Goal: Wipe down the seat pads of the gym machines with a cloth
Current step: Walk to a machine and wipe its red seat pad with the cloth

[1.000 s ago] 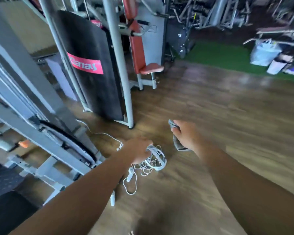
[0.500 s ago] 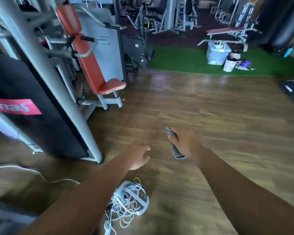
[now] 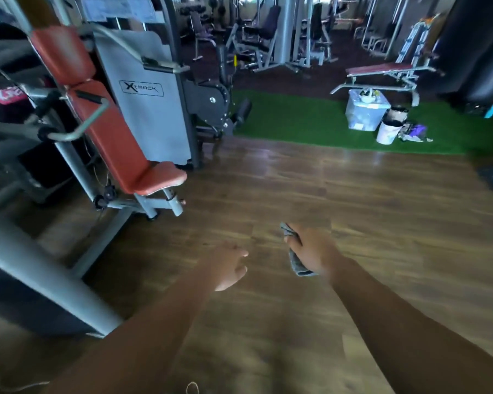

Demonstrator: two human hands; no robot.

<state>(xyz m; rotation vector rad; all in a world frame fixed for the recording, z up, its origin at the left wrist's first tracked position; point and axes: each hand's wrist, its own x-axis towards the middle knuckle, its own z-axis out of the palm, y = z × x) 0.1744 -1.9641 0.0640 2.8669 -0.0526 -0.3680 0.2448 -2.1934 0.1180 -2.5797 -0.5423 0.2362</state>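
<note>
cloth [image 3: 297,264] looks light, limp, wadded in the curled grip of right hand [image 3: 315,251] above the floor [image 3: 353,194]; left hand [image 3: 228,267] loose, empty; probably best palmed flat against firm-looking orange seat pad [image 3: 157,177] ahead-left.

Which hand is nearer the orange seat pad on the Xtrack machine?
Left. The left hand is open, below and just right of the orange seat pad, touching nothing. The right hand, gripping the grey cloth, is farther right, over the wood floor.
</note>
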